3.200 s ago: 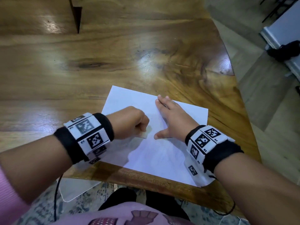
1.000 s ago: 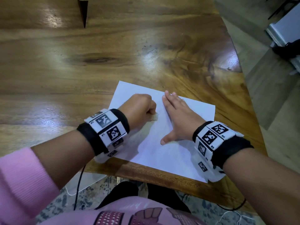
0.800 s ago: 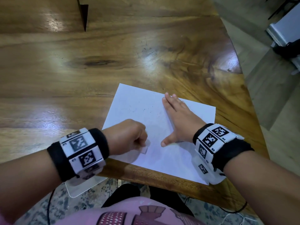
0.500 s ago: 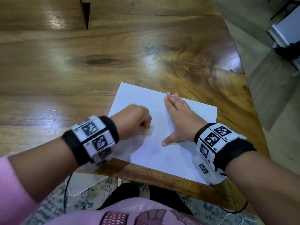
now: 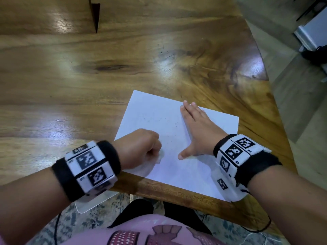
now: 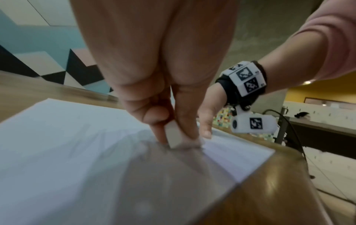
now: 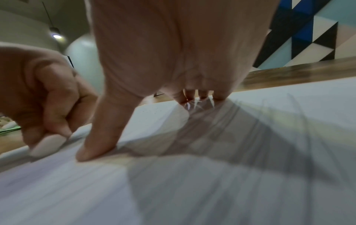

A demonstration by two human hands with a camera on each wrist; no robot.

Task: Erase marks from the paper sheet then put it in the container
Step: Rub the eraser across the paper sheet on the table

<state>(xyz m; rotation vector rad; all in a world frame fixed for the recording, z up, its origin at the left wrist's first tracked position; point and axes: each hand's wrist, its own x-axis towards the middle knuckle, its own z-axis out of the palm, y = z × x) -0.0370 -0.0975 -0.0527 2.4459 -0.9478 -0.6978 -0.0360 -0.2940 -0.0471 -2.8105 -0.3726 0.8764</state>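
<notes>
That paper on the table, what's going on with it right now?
A person is rubbing marks off the paper sheet on the wooden table. The left hand grips a white eraser pressed against the sheet, while the right hand lies flat on it, holding it steady. Faint marks remain near its middle.

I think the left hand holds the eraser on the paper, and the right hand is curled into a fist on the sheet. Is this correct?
Not quite. The right hand lies flat with straight fingers on the paper, as the head view shows. The left hand does hold the eraser.
</notes>
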